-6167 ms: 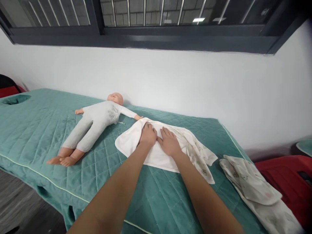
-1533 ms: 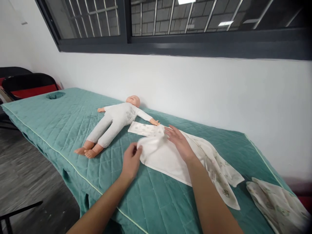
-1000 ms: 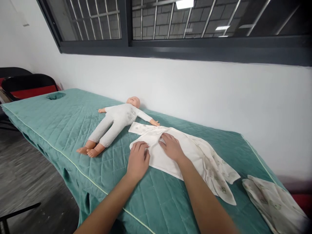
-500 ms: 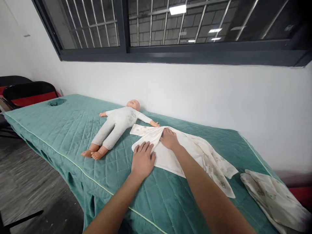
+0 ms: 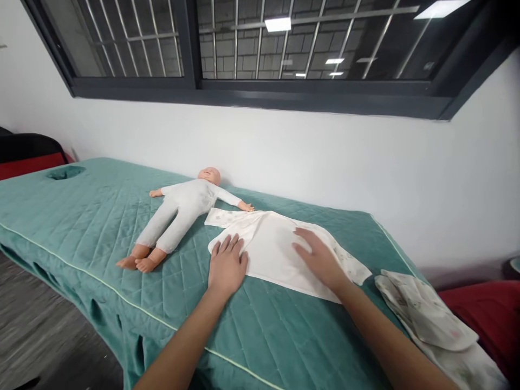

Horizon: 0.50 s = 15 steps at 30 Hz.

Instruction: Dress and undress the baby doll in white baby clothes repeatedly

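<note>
A white baby top [image 5: 272, 249] lies spread on the green quilted bed cover [image 5: 260, 330], one patterned sleeve pointing left and the other right. My left hand [image 5: 227, 265] rests flat at the garment's left edge, fingers stretched out. Over the right part of the cloth, my right hand [image 5: 319, 257] has its fingers apart and holds nothing; whether it touches the fabric I cannot tell. Left of the top, a baby doll [image 5: 187, 200] in a white bodysuit lies on its back, its arms out to the sides. One doll hand is beside the garment's upper edge.
Folded patterned baby clothes [image 5: 426, 311] lie at the bed's right end, near a red chair [image 5: 487, 309]. A face hole [image 5: 65, 172] opens in the bed's far left. Behind the bed stand a white wall [image 5: 284, 157] and a barred window [image 5: 260, 43].
My right hand has moved right across the top, and the bunched right side now lies flatter. My left hand stays at the left edge. The view has turned rightward.
</note>
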Each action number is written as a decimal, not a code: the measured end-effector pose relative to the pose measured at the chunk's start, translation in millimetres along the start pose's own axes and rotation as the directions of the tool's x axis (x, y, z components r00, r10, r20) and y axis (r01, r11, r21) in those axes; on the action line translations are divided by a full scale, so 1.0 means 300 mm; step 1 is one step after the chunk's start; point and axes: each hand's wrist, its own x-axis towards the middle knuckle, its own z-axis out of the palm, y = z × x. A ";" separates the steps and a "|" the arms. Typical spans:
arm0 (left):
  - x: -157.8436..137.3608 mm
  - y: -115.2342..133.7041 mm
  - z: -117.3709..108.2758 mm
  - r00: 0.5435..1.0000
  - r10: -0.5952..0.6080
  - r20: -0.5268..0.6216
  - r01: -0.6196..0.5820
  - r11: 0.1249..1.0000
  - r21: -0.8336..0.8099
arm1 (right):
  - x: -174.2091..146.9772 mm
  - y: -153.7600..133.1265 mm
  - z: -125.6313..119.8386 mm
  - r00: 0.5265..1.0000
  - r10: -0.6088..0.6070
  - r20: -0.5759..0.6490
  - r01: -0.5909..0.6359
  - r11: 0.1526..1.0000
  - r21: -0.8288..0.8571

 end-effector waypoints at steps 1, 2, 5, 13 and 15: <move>0.000 -0.002 0.002 1.000 0.000 -0.004 0.000 1.000 -0.001 | -0.009 0.035 -0.051 0.994 0.074 -0.082 -0.077 0.996 -0.034; 0.000 -0.004 0.005 1.000 -0.002 -0.006 0.002 1.000 -0.001 | -0.015 0.070 -0.097 0.972 0.186 -0.142 -0.201 0.974 -0.101; 0.000 -0.009 0.009 1.000 -0.001 -0.009 0.001 1.000 0.002 | -0.033 0.154 -0.189 0.887 0.422 -0.187 -0.459 0.850 -0.259; -0.004 -0.014 0.006 1.000 0.011 -0.011 -0.011 1.000 0.001 | -0.120 0.175 -0.241 0.762 0.642 -0.090 -0.591 0.631 -0.502; -0.005 -0.016 0.004 1.000 0.015 -0.010 -0.015 1.000 -0.002 | -0.130 0.190 -0.259 0.739 0.670 -0.066 -0.605 0.618 -0.503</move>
